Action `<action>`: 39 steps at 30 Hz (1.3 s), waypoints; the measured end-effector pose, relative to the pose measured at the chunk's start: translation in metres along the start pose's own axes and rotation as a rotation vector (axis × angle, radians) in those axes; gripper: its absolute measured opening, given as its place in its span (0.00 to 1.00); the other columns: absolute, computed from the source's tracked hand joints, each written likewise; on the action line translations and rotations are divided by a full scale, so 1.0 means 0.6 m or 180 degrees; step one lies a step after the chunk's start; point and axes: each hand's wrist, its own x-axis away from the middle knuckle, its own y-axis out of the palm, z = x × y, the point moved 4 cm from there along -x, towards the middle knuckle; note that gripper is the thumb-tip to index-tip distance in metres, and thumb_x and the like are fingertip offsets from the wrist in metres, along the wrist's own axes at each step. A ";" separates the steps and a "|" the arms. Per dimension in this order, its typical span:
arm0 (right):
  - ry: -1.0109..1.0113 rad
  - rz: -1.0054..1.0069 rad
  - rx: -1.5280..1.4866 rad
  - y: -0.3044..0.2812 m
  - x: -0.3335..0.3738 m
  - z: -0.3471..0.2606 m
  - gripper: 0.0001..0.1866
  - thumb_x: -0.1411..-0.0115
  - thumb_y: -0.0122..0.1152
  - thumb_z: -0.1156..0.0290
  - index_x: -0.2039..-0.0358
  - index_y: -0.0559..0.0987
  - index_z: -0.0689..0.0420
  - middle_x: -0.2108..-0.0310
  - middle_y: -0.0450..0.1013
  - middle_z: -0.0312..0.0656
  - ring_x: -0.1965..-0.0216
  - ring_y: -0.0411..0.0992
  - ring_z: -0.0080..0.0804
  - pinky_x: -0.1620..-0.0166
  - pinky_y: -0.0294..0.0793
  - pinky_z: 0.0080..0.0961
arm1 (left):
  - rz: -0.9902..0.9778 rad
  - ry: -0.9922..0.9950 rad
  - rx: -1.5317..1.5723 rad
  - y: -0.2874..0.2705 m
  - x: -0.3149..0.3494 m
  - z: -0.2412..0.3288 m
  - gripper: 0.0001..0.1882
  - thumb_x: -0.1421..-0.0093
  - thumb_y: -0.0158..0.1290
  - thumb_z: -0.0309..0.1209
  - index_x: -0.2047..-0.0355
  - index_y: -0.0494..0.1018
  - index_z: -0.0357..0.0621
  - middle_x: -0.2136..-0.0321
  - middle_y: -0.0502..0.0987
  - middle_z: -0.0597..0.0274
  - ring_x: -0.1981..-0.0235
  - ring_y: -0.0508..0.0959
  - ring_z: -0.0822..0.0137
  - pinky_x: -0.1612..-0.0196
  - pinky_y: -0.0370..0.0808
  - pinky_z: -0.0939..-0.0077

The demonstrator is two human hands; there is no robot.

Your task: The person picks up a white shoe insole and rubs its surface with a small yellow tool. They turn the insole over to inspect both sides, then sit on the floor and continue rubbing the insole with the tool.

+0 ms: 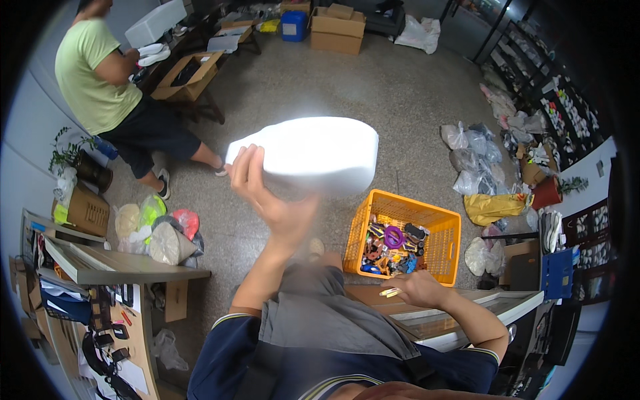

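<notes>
Floor: grey, speckled. Directly on it: orange crate, right of centre. Filled clear plastic bags farther right, yellow sack near them. Far end: blue container, large cardboard box, white sack. Left side: cluster of filled bags, one green, one red.

Left hand holds white object raised. Right hand grips yellow item beside orange crate; assorted parts inside.
</notes>
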 end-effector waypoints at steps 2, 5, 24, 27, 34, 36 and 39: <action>0.0004 0.0013 -0.0034 -0.001 -0.001 -0.001 0.20 0.43 0.59 0.70 0.49 0.78 0.42 0.59 0.80 0.44 0.68 0.80 0.47 0.67 0.79 0.42 | 0.0179 0.0177 -0.0258 -0.001 0.003 0.002 0.52 0.58 0.71 0.38 0.36 0.54 0.44 0.43 0.58 0.52 0.34 0.53 0.49 0.29 0.36 0.41; -0.0011 0.0030 -0.0069 -0.002 -0.001 -0.003 0.21 0.43 0.59 0.70 0.49 0.78 0.41 0.61 0.81 0.44 0.69 0.79 0.48 0.68 0.79 0.43 | 0.0528 0.0446 -0.0642 -0.005 0.007 0.007 0.49 0.55 0.71 0.41 0.38 0.56 0.46 0.42 0.59 0.53 0.34 0.54 0.50 0.29 0.38 0.42; 0.0062 -0.0171 0.0067 0.001 -0.001 0.001 0.23 0.45 0.60 0.71 0.46 0.76 0.41 0.64 0.80 0.47 0.69 0.79 0.48 0.68 0.79 0.43 | 0.0427 0.0556 -0.1140 -0.017 0.009 0.006 0.40 0.58 0.68 0.48 0.44 0.74 0.45 0.48 0.64 0.55 0.41 0.59 0.53 0.31 0.36 0.37; 0.0029 -0.0071 -0.0003 0.000 -0.001 0.001 0.23 0.45 0.60 0.70 0.46 0.76 0.40 0.65 0.80 0.47 0.69 0.79 0.48 0.68 0.78 0.43 | 0.0202 0.0552 -0.1200 -0.016 0.001 0.011 0.45 0.62 0.70 0.47 0.42 0.72 0.45 0.48 0.63 0.53 0.41 0.58 0.51 0.33 0.36 0.32; -0.0186 0.0164 -0.0051 -0.006 -0.001 -0.005 0.18 0.43 0.57 0.69 0.51 0.78 0.48 0.74 0.78 0.48 0.74 0.78 0.47 0.70 0.76 0.43 | -0.0350 0.0007 -0.1199 -0.019 -0.013 0.016 0.55 0.68 0.73 0.36 0.35 0.65 0.47 0.50 0.62 0.53 0.44 0.62 0.51 0.39 0.53 0.34; -0.0211 0.0221 -0.0103 -0.008 -0.001 -0.005 0.18 0.43 0.58 0.69 0.51 0.78 0.48 0.75 0.78 0.48 0.74 0.78 0.47 0.71 0.76 0.43 | -0.0352 0.0048 -0.1052 -0.020 -0.017 0.016 0.55 0.67 0.74 0.36 0.35 0.63 0.45 0.51 0.63 0.52 0.44 0.62 0.51 0.39 0.58 0.41; -0.0076 0.0083 -0.0124 -0.005 -0.003 -0.002 0.21 0.43 0.60 0.69 0.48 0.77 0.43 0.69 0.80 0.47 0.71 0.79 0.48 0.68 0.78 0.44 | -0.0598 -0.0299 -0.0492 -0.011 -0.016 0.008 0.59 0.65 0.74 0.40 0.34 0.56 0.39 0.50 0.63 0.48 0.45 0.66 0.47 0.42 0.67 0.50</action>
